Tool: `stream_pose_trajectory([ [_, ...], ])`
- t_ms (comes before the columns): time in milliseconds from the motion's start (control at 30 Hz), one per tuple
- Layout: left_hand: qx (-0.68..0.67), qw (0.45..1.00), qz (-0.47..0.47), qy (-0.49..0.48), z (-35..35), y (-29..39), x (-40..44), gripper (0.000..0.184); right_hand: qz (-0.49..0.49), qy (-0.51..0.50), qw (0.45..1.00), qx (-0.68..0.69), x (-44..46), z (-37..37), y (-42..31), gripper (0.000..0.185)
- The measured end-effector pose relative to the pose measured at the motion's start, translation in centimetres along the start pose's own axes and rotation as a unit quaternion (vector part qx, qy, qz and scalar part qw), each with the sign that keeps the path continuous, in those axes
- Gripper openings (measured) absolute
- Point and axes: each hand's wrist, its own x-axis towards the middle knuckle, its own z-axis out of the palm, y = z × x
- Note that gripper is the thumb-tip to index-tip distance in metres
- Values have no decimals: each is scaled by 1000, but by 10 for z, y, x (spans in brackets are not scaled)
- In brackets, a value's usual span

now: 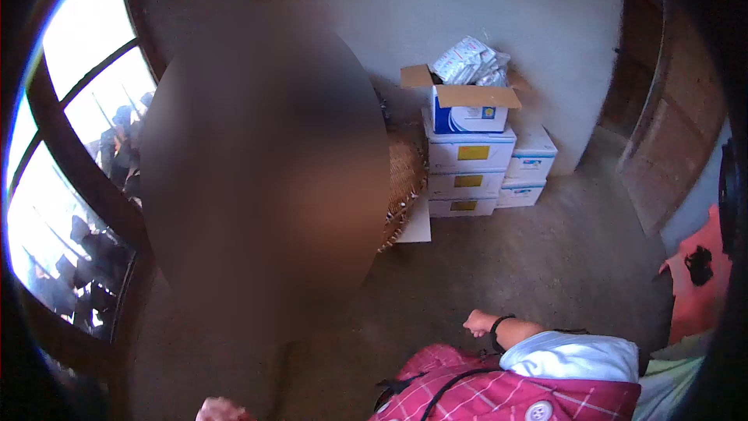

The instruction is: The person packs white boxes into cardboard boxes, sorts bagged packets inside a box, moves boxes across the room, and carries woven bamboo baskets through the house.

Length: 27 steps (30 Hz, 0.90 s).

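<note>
My right hand [479, 323] is out in front of my body above the bare floor, with a dark bracelet [499, 332] around the wrist. Its fingers are curled closed, and I see nothing in them or touching them. At the bottom edge, left of centre, my left hand [222, 410] shows only in part. The frame cuts it off, so its fingers cannot be made out. Between the hands and to the right is my pink plaid garment [499, 398] with a large button [538, 411] and a white sleeve [576, 355].
White boxes [465, 181] stand stacked against the wall. An open carton [472, 113] on top holds plastic-wrapped packs [467, 61]. A large blurred patch covers the left centre, with a woven brown item [405, 175] beside it. Windows are at left, a wooden door [676, 121] at right.
</note>
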Motion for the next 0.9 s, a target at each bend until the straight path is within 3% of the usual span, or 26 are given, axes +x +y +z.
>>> stream_pose_trajectory([
  [100,-243,927,-238,-160,39,-30,45,21,-36,6,995,95,-4,-5,21,31],
  [167,-299,909,-205,-203,91,-79,65,21,-58,8,993,104,-18,-19,14,29],
  [300,-313,877,-266,-250,205,-136,89,17,-35,57,982,175,7,-52,30,28],
  [367,-337,841,-328,-267,259,-168,98,14,-13,56,971,233,22,-71,38,27],
  [467,-363,771,-447,-272,334,-201,107,15,16,78,976,202,72,-99,47,22],
  [567,-353,740,-498,-283,396,-243,115,17,-18,67,977,202,62,-162,-12,20],
  [700,-321,725,-550,-263,447,-287,131,18,-179,136,959,172,64,-258,-125,27],
  [800,-277,762,-505,-297,479,-322,160,15,-321,249,889,211,74,-319,-229,20],
  [833,-274,758,-508,-303,490,-326,175,15,-391,324,849,148,88,-338,-261,23],
  [900,-250,819,-380,-350,510,-326,207,20,-386,300,856,166,75,-368,-335,50],
])
